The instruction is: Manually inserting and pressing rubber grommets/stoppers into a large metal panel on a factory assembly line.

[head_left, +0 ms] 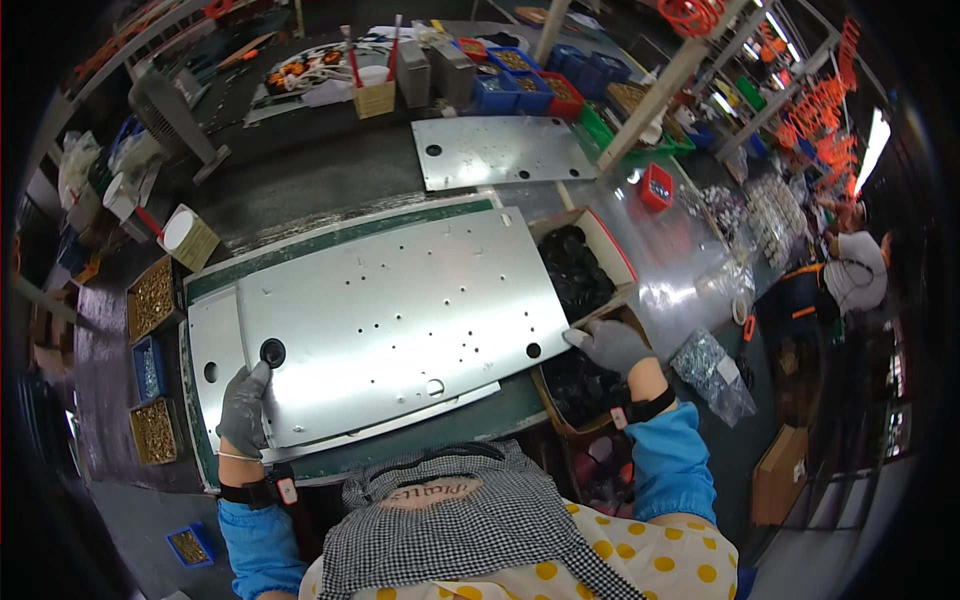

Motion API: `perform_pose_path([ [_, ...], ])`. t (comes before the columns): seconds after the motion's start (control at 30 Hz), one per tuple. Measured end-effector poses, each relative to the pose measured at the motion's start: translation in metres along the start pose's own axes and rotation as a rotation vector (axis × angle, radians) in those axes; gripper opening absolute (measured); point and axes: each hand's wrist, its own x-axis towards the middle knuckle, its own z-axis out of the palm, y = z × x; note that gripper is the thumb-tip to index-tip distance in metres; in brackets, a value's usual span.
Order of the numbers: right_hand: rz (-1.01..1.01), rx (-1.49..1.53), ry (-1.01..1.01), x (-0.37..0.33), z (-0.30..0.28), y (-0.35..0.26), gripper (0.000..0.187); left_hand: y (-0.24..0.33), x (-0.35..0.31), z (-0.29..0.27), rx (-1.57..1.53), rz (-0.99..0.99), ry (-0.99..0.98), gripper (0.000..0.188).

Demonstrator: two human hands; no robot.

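Observation:
A silver sheet-metal panel with several small holes lies before me, on top of another metal sheet that sticks out at its left. My left hand, in a grey glove, grips the panel's lower left edge, thumb on top near a black round ring in the panel. In a matching glove, my right hand is closed on the lower right corner, close to a black-looking round hole. The undersides of both grips are hidden by the panel and gloves.
Cartons of black parts stand at the panel's right, beside a bag of small parts. Boxes of brass-coloured fasteners line the left. Another metal panel lies beyond. A co-worker is at far right.

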Motion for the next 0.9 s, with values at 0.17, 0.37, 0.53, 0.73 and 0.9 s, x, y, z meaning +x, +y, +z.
perform_pose_path([
  [0.17,-0.070,0.787,0.260,0.007,0.080,0.032,0.064,0.002,-0.003,0.007,-0.007,-0.001,0.010,0.024],
  [0.37,-0.229,0.088,0.282,-0.011,0.092,0.016,0.066,0.005,-0.019,0.010,0.080,0.034,-0.097,0.025],
  [0.53,-0.286,0.461,0.538,0.005,0.088,0.036,0.029,0.003,-0.021,0.014,0.221,0.103,-0.033,0.028],
  [0.73,-0.249,0.382,0.603,0.001,0.063,0.058,0.027,-0.003,-0.021,0.025,0.174,0.107,0.123,0.029],
  [0.9,-0.433,0.265,0.527,-0.028,0.005,0.029,0.018,-0.002,-0.022,0.026,0.173,0.116,0.142,0.026],
])
